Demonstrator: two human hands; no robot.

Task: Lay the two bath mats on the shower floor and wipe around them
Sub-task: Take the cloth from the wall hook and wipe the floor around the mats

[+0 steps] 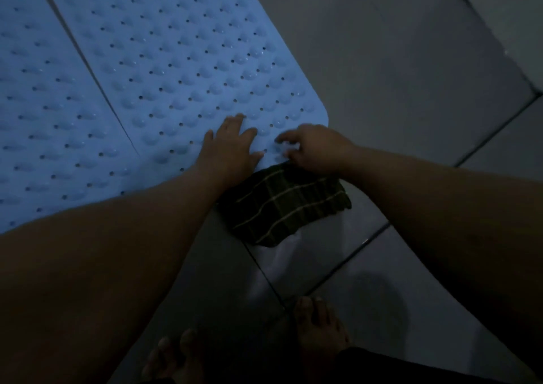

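Observation:
Two blue bath mats with bumps and small holes lie side by side on the grey tiled floor: the right mat (188, 60) and the left mat (44, 113), with a thin gap between them. My left hand (232, 145) presses flat on the right mat's near edge, fingers spread. My right hand (314, 148) rests on the mat's near right corner with fingers curled, blurred. A dark striped cloth (285, 204) lies on the floor just below both hands, partly under my right hand.
Grey floor tiles (396, 75) with dark grout lines extend right of the mats. A raised ledge (514, 16) runs along the top right corner. My bare feet (320, 327) stand at the bottom of the view.

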